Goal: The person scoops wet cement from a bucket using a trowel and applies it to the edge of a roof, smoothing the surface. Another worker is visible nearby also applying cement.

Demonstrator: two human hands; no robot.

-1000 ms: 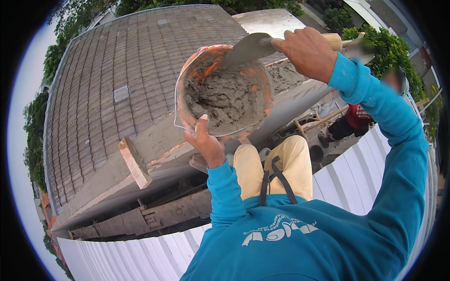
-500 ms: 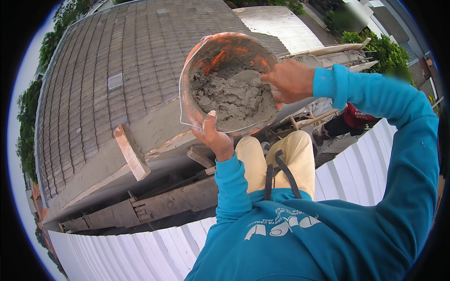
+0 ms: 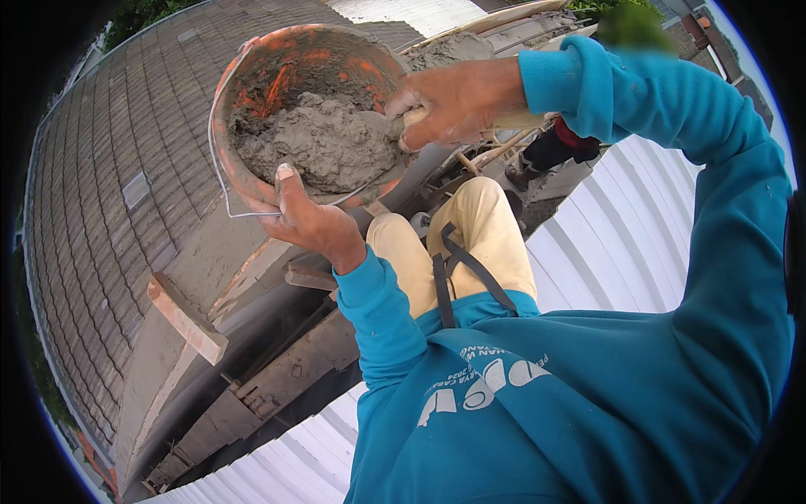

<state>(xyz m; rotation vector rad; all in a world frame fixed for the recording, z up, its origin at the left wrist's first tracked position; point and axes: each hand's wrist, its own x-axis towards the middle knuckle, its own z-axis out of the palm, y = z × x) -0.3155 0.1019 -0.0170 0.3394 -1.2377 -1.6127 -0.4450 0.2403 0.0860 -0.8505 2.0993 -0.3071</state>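
A round orange bucket (image 3: 277, 88), smeared with cement, is tilted so that its mouth faces me. Wet grey mortar (image 3: 327, 143) lies heaped inside it. My left hand (image 3: 311, 223) is closed on the near rim, with the thumb over the edge and the fingers hidden below. Beside that hand hangs the thin wire handle (image 3: 215, 160). At the bucket's right side, my right hand (image 3: 457, 101) is wrapped round the pale grip of a trowel (image 3: 413, 116). The trowel's blade does not show, hidden by the hand or the mortar.
A short wooden block (image 3: 186, 317) lies across the mortared ledge (image 3: 201, 260). Beyond it slopes a tiled roof (image 3: 92, 227). White corrugated sheeting (image 3: 621, 223) spreads at the right. Another person's dark trouser leg (image 3: 550, 155) shows beneath my right arm, near loose timber.
The bucket and both hands sit farther left and higher in the picture, as the whole view has shifted. The trowel blade, partly seen before, is out of sight.
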